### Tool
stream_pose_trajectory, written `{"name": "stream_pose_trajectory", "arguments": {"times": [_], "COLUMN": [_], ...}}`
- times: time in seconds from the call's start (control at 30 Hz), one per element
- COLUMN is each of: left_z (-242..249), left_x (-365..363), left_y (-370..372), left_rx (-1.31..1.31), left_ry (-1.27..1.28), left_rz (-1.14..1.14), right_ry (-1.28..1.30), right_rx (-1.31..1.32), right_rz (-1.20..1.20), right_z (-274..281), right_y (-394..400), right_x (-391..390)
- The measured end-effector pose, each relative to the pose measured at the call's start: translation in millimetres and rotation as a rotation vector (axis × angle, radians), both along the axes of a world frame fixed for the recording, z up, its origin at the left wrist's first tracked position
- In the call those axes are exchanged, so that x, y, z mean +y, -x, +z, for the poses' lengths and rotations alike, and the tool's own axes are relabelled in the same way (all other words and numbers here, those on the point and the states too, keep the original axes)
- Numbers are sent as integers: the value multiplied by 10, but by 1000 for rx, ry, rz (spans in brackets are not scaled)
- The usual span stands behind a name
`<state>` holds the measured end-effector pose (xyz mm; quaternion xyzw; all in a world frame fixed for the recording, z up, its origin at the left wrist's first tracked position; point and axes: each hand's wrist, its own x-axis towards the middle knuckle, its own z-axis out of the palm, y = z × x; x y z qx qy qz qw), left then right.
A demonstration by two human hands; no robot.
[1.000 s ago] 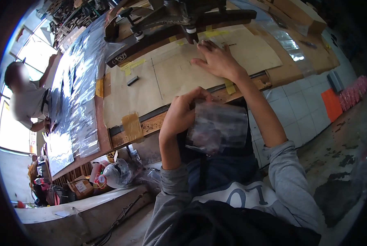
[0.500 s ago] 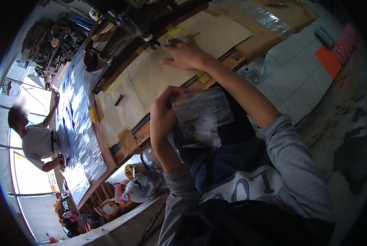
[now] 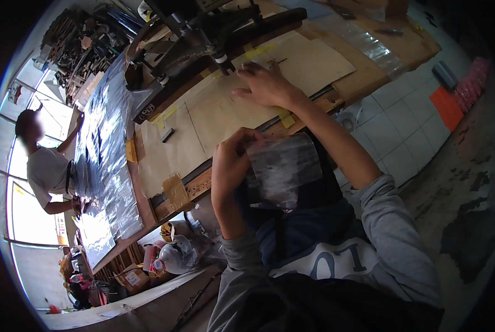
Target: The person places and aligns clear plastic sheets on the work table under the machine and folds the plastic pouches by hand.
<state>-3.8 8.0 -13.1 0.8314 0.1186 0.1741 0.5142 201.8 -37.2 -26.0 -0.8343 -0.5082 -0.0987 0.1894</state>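
Pinched in my left hand (image 3: 229, 164) are clear plastic sheets or bags (image 3: 285, 170), hanging over my lap in front of the dark clothing. My right hand (image 3: 268, 86) is over the pale board (image 3: 220, 119) on the workbench, fingers spread and apart, holding nothing visible. Its fingertips are beside the metal tip of a dark machine (image 3: 222, 58) that overhangs the bench. Yellow tape (image 3: 259, 51) marks the board near its far edge, and a thin dark line crosses it. A small dark block (image 3: 168, 135) lies on the board to the left.
Shiny clear plastic film (image 3: 106, 149) covers a table at left, where another person (image 3: 51, 166) stands with hands on it. Below the bench are a cardboard box (image 3: 132, 278) and plastic bottles. An orange sheet (image 3: 445, 108) and pink wrap (image 3: 471, 83) lie at right.
My view has shifted, so the bench and both hands appear slightly lower and further right. My left hand keeps hold of the plastic; my right hand stays by the machine tip.
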Motion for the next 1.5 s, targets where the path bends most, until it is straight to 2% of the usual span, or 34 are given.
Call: {"name": "stream_pose_trajectory", "arguments": {"times": [0.17, 0.27, 0.3, 0.43, 0.63, 0.73, 1.0, 1.13, 1.5], "left_z": [126, 56, 152, 213, 117, 247, 204, 224, 229], "left_x": [-67, -52, -77, -109, -115, -132, -142, -91, -115], "left_y": [31, 17, 37, 60, 38, 61, 46, 76, 68], "left_rx": [46, -69, 19, 81, -79, 15, -38, 81, 82], "left_ry": [-37, -91, -94, -141, -95, -117, -113, -131, -133], "left_rz": [25, -3, 11, 42, 38, 47, 64, -18, 17], "right_ry": [1, -1, 3, 2, -35, -26, 9, 30, 26], "right_rx": [-11, 40, 36, 20, 3, 4, 26, 37, 85], "right_rz": [29, 54, 56, 58, 78, 88, 90, 86, 89], "right_z": [-3, 76, 83, 94, 90, 132, 173, 178, 229], "right_y": [-13, 14, 17, 14, 24, 33, 53, 62, 63], "right_x": [-34, -81, -84, -87, -104, -110, -117, -130, -137]}}
